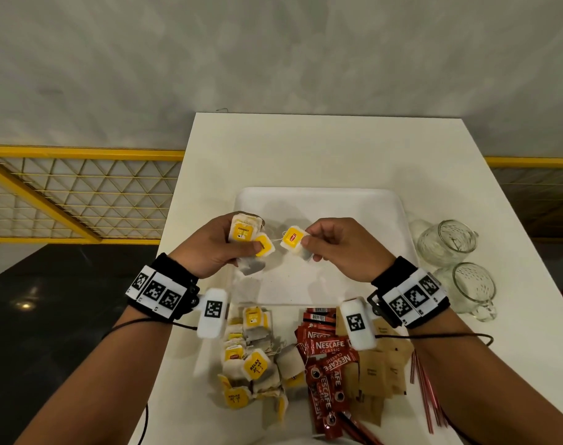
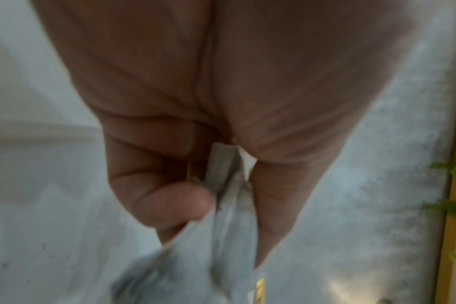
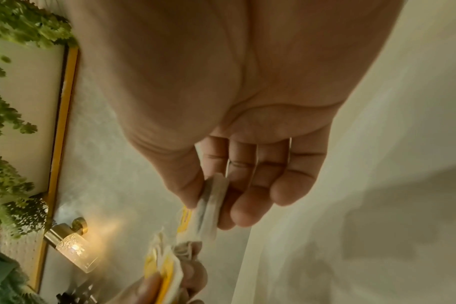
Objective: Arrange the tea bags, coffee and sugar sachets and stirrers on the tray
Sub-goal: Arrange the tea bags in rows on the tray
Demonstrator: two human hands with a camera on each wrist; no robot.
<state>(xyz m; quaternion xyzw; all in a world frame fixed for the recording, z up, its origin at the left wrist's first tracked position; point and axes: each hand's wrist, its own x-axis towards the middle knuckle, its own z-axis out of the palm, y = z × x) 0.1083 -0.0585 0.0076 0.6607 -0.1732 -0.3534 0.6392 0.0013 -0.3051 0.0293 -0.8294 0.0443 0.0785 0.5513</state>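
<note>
Nearest, at 6 o'clock on the white table (image 1: pixel 331 149), lie loose Lipton tea bags (image 1: pixel 251 364), red Nescafé sachets (image 1: pixel 329 367), brown sugar sachets (image 1: pixel 378 374) and red stirrers (image 1: pixel 426 390) at 5 o'clock. Above the near part of the white tray (image 1: pixel 354 207), the left hand (image 1: pixel 214 248) grips a bunch of tea bags (image 1: pixel 246 242) between thumb and curled fingers. At 3 o'clock from it the right hand (image 1: pixel 341 248) pinches a single tea bag (image 1: pixel 294 240) between thumb and fingers. Two glass mugs (image 1: pixel 450 242) lie on their sides at 3 o'clock of the tray.
</note>
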